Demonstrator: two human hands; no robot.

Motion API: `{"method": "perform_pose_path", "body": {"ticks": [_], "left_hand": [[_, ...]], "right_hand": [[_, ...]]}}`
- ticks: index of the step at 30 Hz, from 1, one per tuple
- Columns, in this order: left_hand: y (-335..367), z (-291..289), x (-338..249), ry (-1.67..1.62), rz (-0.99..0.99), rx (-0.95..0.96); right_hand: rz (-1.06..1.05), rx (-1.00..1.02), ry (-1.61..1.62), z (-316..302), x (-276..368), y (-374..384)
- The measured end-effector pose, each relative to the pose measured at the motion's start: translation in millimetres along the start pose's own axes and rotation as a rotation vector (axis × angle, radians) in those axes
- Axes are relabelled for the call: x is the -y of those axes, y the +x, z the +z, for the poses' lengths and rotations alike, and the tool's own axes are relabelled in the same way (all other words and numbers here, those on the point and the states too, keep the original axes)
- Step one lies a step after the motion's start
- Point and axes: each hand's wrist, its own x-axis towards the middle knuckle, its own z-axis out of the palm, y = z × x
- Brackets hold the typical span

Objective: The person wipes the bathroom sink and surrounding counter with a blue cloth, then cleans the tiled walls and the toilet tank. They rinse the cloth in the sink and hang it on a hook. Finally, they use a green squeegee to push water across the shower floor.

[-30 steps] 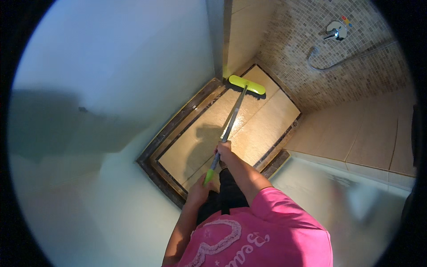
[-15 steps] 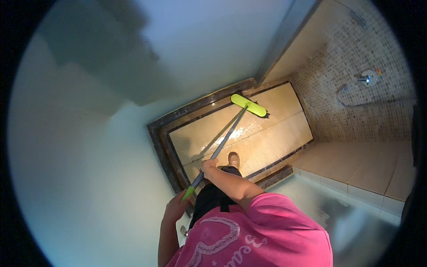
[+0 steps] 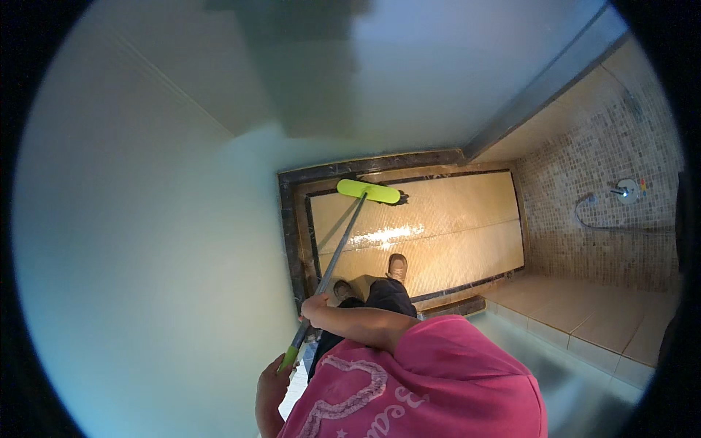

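A long-handled floor brush (image 3: pixel 369 192) with a lime-green head and dark bristles rests on the wet beige shower floor (image 3: pixel 453 212), close to its far dark border. Its grey pole slants down toward me on the left. My right hand (image 3: pixel 315 306) is wrapped round the lower-middle of the pole. Farther down, my left hand (image 3: pixel 274 378) is closed around the green grip at the pole's end. The bristles are mostly hidden under the head; a few stick out at its right end.
Frosted panels (image 3: pixel 182 241) stand to the left and far side. At the right is a mosaic wall (image 3: pixel 584 248) with a shower valve (image 3: pixel 625 191) and hose, above a tiled ledge (image 3: pixel 577 314). My shoes (image 3: pixel 397 267) are on the shower floor. Dark stone edging (image 3: pixel 292 241) frames it.
The view has turned, so the shower floor lies more level. The brush head has shifted left along the far border, nearer the far left corner. Both hands keep their hold on the pole.
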Motion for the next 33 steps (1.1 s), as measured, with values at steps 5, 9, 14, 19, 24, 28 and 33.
{"method": "perform_pose_path", "body": {"ticks": [5, 9, 14, 19, 24, 28, 33], "left_hand": [[-30, -10, 5, 0.063, 0.052, -0.119], [-64, 2, -43, 0.203, 0.192, -0.189], [-109, 15, -114, 0.276, 0.204, -0.161], [-143, 27, -176, 0.333, 0.188, -0.108], [-144, 60, -240, 0.427, 0.366, 0.004], [-104, 112, -289, 0.459, 0.494, 0.135], [-42, 198, -357, 0.522, 0.654, 0.226]], "right_hand": [[0.046, 0.311, 0.017, -12, 4, -91], [0.12, 0.506, 0.096, -32, 76, -85], [0.106, 0.511, 0.249, -73, 135, -98], [0.049, 0.523, 0.319, -129, 183, -153], [-0.002, 0.45, 0.465, -218, 254, -169], [-0.111, 0.393, 0.535, -292, 334, -162], [-0.287, 0.334, 0.68, -385, 433, -100]]}}
